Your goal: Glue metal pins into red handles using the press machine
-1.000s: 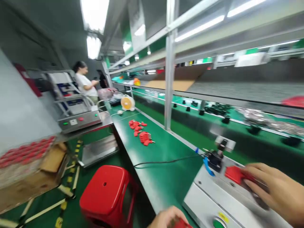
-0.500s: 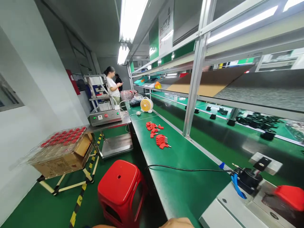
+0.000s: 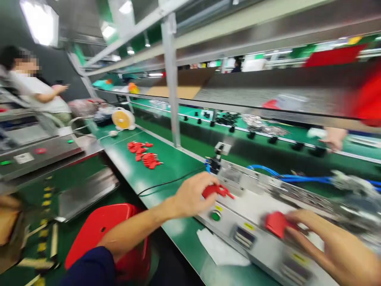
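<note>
Green matting covers our desk [image 3: 178, 167]; our left hand [image 3: 190, 196] grips a glossy red plastic part [image 3: 218, 191], our right hand [image 3: 327, 242] another red piece [image 3: 276, 223], over a smooth grey metal machine [image 3: 253, 206].

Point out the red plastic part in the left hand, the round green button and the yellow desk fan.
red plastic part [image 3: 218, 191], head view, its middle.
round green button [image 3: 214, 215], head view, its face.
yellow desk fan [image 3: 122, 119], head view, its grille.
</note>
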Tool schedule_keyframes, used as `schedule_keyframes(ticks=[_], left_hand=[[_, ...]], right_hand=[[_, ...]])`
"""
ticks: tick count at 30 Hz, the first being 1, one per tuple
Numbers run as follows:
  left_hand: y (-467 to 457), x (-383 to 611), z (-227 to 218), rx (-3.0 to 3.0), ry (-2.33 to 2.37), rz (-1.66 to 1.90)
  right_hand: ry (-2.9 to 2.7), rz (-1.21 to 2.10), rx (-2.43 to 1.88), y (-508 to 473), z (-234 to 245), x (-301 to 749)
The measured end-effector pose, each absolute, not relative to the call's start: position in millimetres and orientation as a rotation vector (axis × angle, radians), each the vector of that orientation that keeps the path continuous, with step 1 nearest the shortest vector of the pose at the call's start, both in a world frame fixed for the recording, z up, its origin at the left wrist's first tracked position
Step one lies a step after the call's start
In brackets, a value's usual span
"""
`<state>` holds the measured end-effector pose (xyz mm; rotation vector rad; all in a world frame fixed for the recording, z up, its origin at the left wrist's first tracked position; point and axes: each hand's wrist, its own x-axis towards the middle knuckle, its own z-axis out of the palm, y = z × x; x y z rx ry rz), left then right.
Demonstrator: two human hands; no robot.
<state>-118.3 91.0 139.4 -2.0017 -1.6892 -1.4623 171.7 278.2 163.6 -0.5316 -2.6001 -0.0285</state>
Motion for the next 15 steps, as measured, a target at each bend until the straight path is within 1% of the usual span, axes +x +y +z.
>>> schedule_keyframes(ticks=[3, 6, 8, 11, 15], left_hand=[[132, -113, 169, -1.943, -1.827, -1.075], [163, -101, 188, -1.886, -2.026, -0.566], [176, -95, 192, -1.879, -2.057, -0.369], [182, -91, 189, -1.900, -2.041, -0.325], [172, -96, 168, -1.955, -1.963, -0.506]], right_hand=[[-2.668, 0.086, -0.657, 256, 169, 185], [-2.660, 0.018, -0.692, 247, 169, 181], [-2.667, -0.030, -0.696, 245, 166, 180], [-2.673, -0.053, -0.701, 244, 163, 183], [-2.683, -0.054, -0.681, 244, 163, 186]])
